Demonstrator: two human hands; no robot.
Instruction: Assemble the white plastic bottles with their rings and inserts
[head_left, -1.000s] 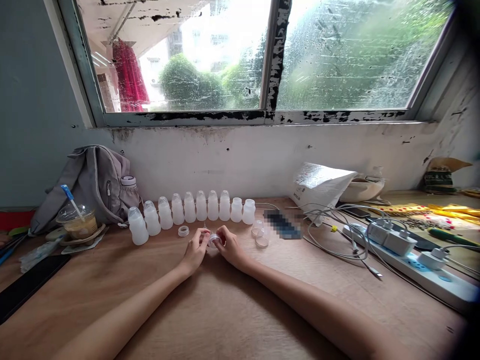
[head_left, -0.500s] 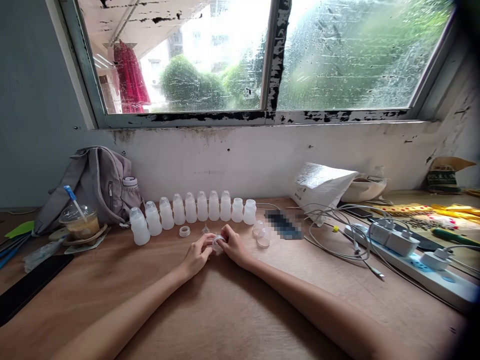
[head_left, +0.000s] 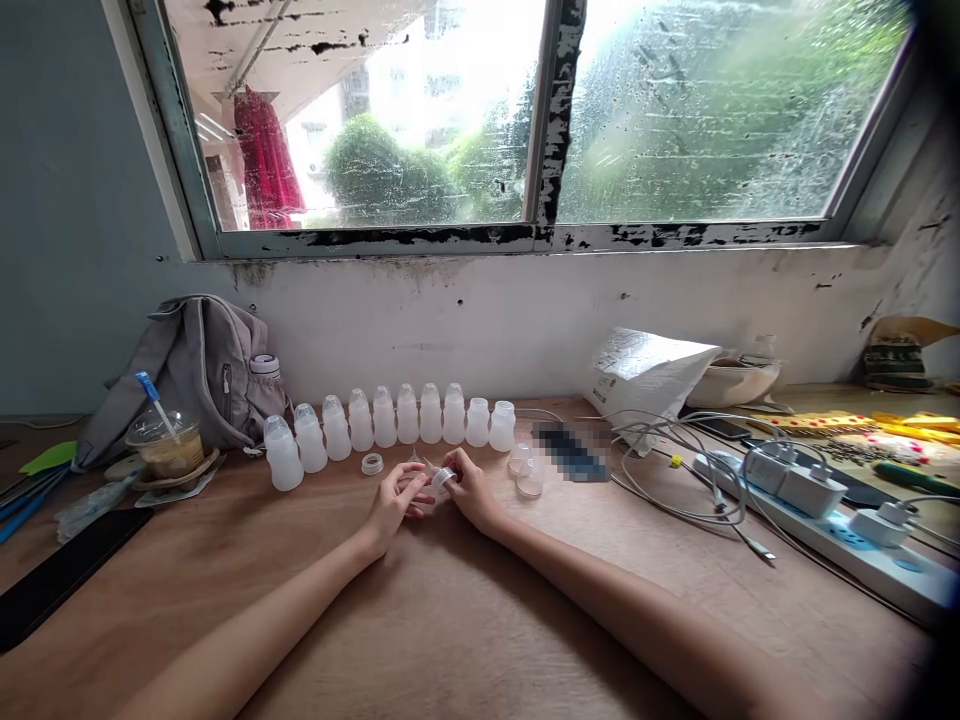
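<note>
My right hand (head_left: 470,490) is closed on a whitish screw ring (head_left: 443,477) of a baby bottle, tilted toward the left. Against its left side is a clear, soft-looking bottle teat (head_left: 428,491), small and partly covered by fingers. The bent fingers of my left hand (head_left: 391,502) are around this teat, close to the ring. Behind the left fingertips another clear teat (head_left: 415,456) stands on the table. A loose screw ring (head_left: 372,464) lies to its left. Clear dome caps (head_left: 529,480) lie right of my right hand.
Several frosted baby bottles (head_left: 361,422) stand in a curved row behind my hands, most capped; the two rightmost bottles (head_left: 502,427) have no dome. At left are a drink cup (head_left: 166,445), a backpack (head_left: 202,375) and a black flat object (head_left: 71,575). Cables and a power strip (head_left: 832,530) lie right.
The ring between my hands has turned from facing up to tilted leftward. My left hand has shifted slightly away from the ring, its fingers rearranged; my right hand still holds the ring.
</note>
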